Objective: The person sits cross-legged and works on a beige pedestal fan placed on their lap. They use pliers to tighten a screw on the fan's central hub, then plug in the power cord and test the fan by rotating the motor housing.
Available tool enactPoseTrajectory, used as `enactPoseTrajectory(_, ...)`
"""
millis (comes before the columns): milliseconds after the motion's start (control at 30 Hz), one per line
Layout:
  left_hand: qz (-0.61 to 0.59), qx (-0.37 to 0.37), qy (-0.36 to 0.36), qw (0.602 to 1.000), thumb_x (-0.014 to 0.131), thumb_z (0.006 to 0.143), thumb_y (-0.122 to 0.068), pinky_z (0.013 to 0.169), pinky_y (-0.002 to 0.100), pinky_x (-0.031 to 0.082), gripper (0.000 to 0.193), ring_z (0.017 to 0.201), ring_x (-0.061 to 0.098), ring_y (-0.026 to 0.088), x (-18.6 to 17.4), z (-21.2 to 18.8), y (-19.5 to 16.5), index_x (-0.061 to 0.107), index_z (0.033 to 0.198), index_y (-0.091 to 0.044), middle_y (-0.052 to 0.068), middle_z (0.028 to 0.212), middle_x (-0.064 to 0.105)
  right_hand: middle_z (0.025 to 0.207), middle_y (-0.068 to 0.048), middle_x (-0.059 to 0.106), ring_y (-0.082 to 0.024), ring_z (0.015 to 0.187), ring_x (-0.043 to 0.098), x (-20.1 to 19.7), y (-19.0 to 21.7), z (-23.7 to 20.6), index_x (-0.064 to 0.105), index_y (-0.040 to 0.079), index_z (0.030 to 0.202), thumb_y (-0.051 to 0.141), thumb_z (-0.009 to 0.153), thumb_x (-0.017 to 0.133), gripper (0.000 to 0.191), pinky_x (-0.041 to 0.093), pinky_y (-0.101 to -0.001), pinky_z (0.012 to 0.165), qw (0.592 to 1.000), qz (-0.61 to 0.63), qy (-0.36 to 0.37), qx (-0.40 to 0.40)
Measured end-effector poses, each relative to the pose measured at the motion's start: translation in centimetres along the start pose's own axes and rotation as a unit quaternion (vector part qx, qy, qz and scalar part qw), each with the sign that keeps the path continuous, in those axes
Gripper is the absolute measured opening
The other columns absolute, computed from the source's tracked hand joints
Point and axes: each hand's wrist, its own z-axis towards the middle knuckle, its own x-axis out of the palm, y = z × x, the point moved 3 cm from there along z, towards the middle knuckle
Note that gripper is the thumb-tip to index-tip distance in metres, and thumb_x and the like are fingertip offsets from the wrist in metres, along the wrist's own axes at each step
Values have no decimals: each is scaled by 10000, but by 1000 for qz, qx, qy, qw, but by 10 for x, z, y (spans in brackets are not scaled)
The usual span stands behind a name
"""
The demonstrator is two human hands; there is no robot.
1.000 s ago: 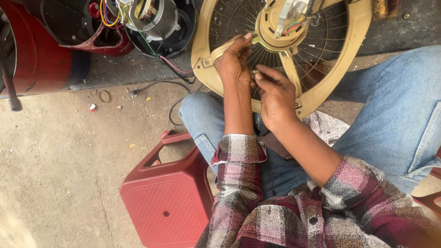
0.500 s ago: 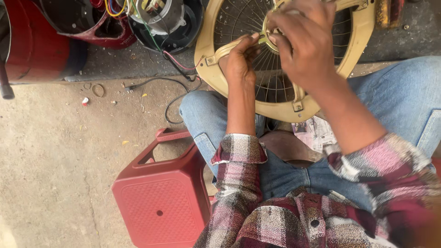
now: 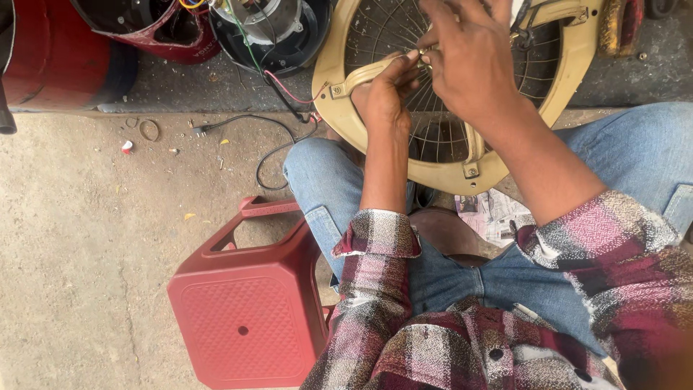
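Head view: left hand (image 3: 386, 97) clamped on spoke of beige fan guard (image 3: 462, 170), guard propped between denim knees. Right hand (image 3: 473, 61) above hub, fingers curled together, possibly pinching small part; grip unclear. Red plastic stool (image 3: 249, 318) beside left knee, black cable (image 3: 271, 148) on concrete.

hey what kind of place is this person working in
Probably an informal repair spot for fans or small appliances, set on a bare concrete floor. Both hands work on a beige fan guard with a wire grille; an opened motor with loose coloured wires lies nearby, beside a red plastic stool.
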Motion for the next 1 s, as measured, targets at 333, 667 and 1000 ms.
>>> enactPoseTrajectory(333,-3,15,-12,1000,776,776,28,560,320,557,281,730,744,272,-3,-4,-7,668,1017,124,218,856,744,1026,0,765,-231,1212,622,7,2,-1,620,8,1325,-87,912,707,433,318,-446,1091,1000,3,-12,-8)
enactPoseTrajectory(667,-13,22,-2,1000,747,780,28,563,327,556,241,712,745,279,-9,2,-1,678,999,103,198,855,757,991,7,772,-256,1121,672,17,-5,-8,617,23,1231,-66,904,708,351,329,-483,1077,1000,4,23,8)
enactPoseTrajectory(1000,-13,24,-2,1000,768,762,37,553,308,544,243,699,737,262,-3,-7,-12,681,975,115,200,834,752,1007,-20,770,-293,1148,666,10,2,-3,587,-1,1246,-90,889,686,380,325,-499,1039,1000,-2,0,-14)
